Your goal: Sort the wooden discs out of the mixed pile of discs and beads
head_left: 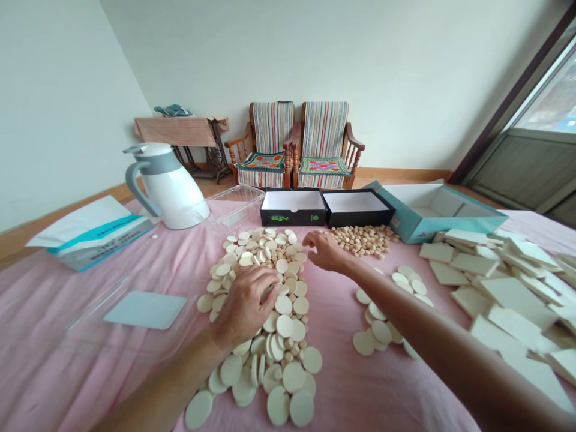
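Observation:
A long heap of pale round wooden discs point(284, 326) lies in front of me, with small wooden beads mixed in. My left hand point(246, 303) rests on the heap's left side, fingers bent over the discs and thumb apart. Whatever lies under its palm is hidden. At the heap's upper right edge is my right hand point(327, 251), its fingers curled and drawn together. I cannot make out anything between those fingertips. Just beyond that hand sits a pile of small wooden beads point(366, 239). A smaller group of discs point(381, 332) lies to the right, partly behind my right forearm.
Two black boxes point(293, 217) and a light-blue box point(411, 229) stand at the back. Square wooden pieces point(508, 297) are piled at right. On the left are a white jug point(173, 195), a packet point(101, 240), clear plastic trays point(234, 207) and a pale rectangular sheet point(144, 310).

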`<state>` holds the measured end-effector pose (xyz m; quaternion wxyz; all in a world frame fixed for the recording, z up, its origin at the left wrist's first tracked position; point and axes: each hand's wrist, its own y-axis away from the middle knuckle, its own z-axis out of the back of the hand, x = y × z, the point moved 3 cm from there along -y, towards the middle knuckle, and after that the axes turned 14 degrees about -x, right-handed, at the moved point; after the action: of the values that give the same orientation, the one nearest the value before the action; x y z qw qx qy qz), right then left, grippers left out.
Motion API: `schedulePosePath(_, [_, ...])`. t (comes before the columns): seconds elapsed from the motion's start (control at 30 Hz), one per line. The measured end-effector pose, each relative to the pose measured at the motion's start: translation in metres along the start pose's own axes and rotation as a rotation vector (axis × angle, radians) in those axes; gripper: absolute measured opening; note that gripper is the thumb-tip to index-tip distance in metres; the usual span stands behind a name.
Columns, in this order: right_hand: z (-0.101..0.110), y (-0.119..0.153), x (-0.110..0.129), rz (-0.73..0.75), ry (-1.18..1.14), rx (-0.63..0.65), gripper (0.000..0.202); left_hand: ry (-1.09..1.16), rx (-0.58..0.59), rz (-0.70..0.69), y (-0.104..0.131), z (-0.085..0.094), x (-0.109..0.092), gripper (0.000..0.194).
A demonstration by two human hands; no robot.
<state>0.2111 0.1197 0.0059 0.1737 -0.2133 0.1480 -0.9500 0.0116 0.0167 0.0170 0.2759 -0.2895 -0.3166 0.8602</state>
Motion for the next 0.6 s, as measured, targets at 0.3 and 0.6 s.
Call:
schedulePosePath(0.3, [-0.004, 0.002, 0.022, 0.060, 0.069, 0.060, 0.026, -0.015, -0.004, -0.007, -0.002, 0.002, -0.003, 0.012])
schedulePosePath(0.6, [0.001, 0.002, 0.023, 0.091, 0.103, 0.119, 0.028, -0.010, -0.002, -0.006, -0.003, 0.000, -0.003, 0.013])
